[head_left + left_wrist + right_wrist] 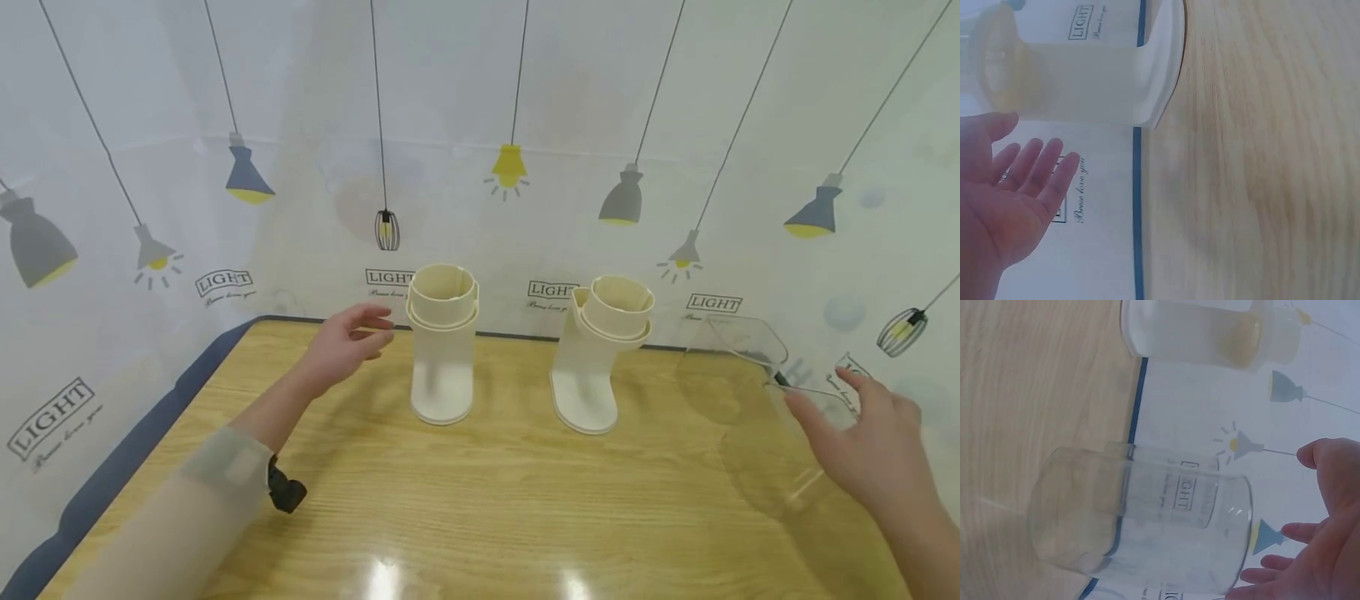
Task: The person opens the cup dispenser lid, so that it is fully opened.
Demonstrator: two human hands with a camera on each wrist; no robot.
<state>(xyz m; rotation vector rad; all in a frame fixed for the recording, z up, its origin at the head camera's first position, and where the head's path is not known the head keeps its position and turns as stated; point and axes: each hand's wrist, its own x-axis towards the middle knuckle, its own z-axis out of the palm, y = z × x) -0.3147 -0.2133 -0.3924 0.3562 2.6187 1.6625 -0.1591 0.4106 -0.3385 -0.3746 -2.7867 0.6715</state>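
Two cream-coloured, boot-shaped stands stand upright on the table, each with a round, open cup-like top. My left hand (pixel 341 350) is just left of the left stand (pixel 442 375), its fingers loosely extended and nothing held. The left wrist view shows the thumb close by the stand (pixel 1085 81); whether it touches is unclear. A clear transparent container (pixel 1166 550) stands to the right of the right stand (pixel 585 383). At its rim is my right hand (pixel 877 433), thumb and fingers spread. I cannot tell whether its fingertips touch the rim.
The wooden table (pixel 450 517) ends at a dark blue edge along the back and left. Behind it hangs a white cloth (pixel 465 92) printed with lamps and the word LIGHT. A small black device (pixel 287 487) sits on my left wrist.
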